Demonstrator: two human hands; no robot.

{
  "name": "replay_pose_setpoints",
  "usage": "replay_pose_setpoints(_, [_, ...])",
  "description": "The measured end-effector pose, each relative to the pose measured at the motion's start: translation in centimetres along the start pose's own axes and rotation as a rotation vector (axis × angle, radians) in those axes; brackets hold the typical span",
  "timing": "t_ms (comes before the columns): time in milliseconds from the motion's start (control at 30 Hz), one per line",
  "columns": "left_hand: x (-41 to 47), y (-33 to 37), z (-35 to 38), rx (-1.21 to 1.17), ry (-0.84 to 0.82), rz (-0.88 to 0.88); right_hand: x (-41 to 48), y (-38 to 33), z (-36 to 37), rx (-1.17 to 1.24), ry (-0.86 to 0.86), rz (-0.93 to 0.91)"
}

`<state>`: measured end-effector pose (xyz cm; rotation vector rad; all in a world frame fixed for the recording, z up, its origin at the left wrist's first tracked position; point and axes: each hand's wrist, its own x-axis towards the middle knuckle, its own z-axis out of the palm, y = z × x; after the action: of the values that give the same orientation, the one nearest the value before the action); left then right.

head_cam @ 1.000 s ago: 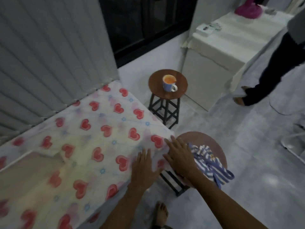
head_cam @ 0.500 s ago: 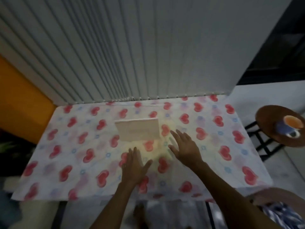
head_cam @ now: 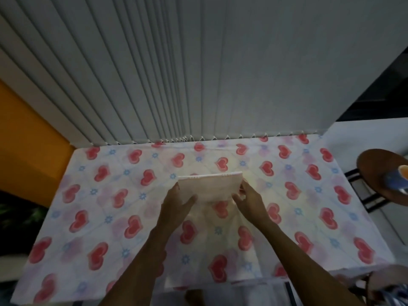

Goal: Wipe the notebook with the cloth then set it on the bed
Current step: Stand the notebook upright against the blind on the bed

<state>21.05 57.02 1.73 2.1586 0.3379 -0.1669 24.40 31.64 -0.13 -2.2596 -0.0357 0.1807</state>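
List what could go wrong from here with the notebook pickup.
1. Both hands, left hand and right hand, pinch only the near corners of the notebook; it may sag or slip.
2. The cloth sits at the frame's lower right edge, off the bed; reaching for it means holding the notebook one-handed.
3. The cup on the stool could be knocked.

The notebook lies mid-bed, near the blinds behind. The left hand is at its left edge, the right hand at its right. A stool with 1 cup stands right of the bed.
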Motion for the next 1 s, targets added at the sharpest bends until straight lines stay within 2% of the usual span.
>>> replay_pose_setpoints(167, [0.5,0.3,-0.3,-0.073,0.000,0.054,0.1,-0.1,0.7,0.039,0.060,-0.037])
replay_pose_setpoints(433, [0.2,-0.5,-0.4,-0.187,-0.026,0.042,-0.1,-0.5,0.7,0.034,0.063,0.012])
replay_pose_setpoints(667, [2.5,-0.5,-1.6,-0.265,-0.087,0.008,3.4,-2.5,-2.3,0.029,-0.110,-0.005])
replay_pose_setpoints(800, [4.9,0.7,-2.3,-0.246,-0.061,0.013,6.4,-4.3,-3.9,0.040,-0.147,-0.047])
replay_pose_setpoints(1000, [10.1,4.0,-3.8,-0.134,-0.015,0.079,11.9,-5.7,-5.4,0.089,-0.097,-0.101])
